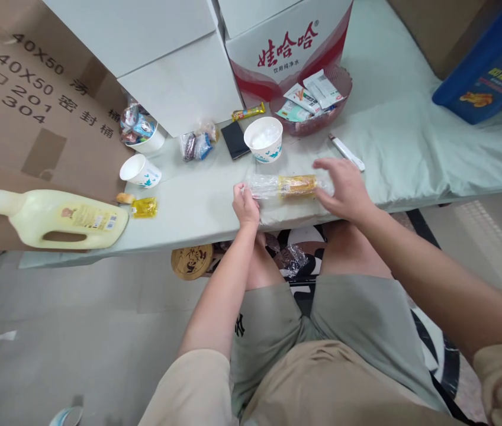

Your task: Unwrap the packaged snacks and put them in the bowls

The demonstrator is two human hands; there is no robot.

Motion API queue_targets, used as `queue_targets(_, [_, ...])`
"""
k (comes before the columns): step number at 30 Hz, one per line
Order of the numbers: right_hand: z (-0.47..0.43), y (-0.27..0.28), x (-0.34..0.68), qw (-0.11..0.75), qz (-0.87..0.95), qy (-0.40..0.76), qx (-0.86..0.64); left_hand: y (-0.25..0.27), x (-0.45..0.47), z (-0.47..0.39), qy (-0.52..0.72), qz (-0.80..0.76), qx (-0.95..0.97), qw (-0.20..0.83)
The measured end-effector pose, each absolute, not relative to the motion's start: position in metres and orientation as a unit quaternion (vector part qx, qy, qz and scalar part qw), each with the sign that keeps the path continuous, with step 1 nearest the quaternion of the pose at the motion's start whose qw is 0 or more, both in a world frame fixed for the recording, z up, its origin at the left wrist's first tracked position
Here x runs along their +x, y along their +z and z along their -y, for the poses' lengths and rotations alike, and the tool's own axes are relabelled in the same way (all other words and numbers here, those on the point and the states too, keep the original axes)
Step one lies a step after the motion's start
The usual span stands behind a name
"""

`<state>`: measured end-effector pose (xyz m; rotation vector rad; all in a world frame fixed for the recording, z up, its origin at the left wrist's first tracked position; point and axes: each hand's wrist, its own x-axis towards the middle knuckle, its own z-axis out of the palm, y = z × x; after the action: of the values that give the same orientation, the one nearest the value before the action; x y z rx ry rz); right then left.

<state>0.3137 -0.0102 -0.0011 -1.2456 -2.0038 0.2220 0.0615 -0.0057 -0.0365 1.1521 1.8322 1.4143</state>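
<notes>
A yellow snack packet (pixel 298 186) lies in clear plastic wrap (pixel 265 186) near the front edge of the table. At its left end, my left hand (pixel 246 205) is closed with the fingers pinching the wrap. My right hand (pixel 344 188) is at the other end, thumb and fingers apart around the wrap's tip; whether they touch it is hard to see. Just behind the packet stands a white paper cup (pixel 264 141) with clear plastic inside. A white-handled utility knife (pixel 346 152) rests beyond my right hand.
A pink glass bowl (pixel 342 97) of sachets stands before the white boxes (pixel 180 83). To the left are a paper cup (pixel 141 171), a yellow pump bottle (pixel 68 216) and a small yellow packet (pixel 144 207). A black flat object (pixel 236 141) and wrapped snacks (pixel 196 145) lie behind. A blue container (pixel 486 71) stands right.
</notes>
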Motion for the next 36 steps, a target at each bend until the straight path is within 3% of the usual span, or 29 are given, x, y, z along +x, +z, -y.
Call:
queue_targets(6, [0.038, 0.007, 0.300, 0.199, 0.889, 0.000, -0.413, -0.034, 0.060, 0.008, 0.530, -0.670, 0.436, 0.280])
queue_targets(11, [0.056, 0.005, 0.302, 0.098, 0.872, 0.087, -0.471, -0.033, 0.061, 0.009, 0.526, -0.665, 0.452, 0.278])
queue_targets(15, [0.053, 0.009, 0.300, 0.148, 0.818, 0.090, -0.548, -0.035, 0.062, 0.009, 0.541, -0.644, 0.454, 0.294])
queue_targets(20, [0.044, 0.008, 0.299, 0.173, 0.862, 0.048, -0.474, -0.037, 0.061, 0.007, 0.541, -0.653, 0.422, 0.321])
queue_targets(26, [0.035, 0.003, 0.299, 0.233, 0.831, 0.032, -0.503, -0.032, 0.061, 0.011, 0.530, -0.639, 0.470, 0.299])
queue_targets(30, [0.016, 0.005, 0.297, 0.230, 0.836, 0.054, -0.496, -0.033, 0.060, 0.013, 0.526, -0.637, 0.477, 0.301])
queue_targets(36, [-0.004, 0.021, 0.286, 0.213, 0.805, -0.001, -0.554, -0.036, 0.059, 0.012, 0.519, -0.638, 0.499, 0.274])
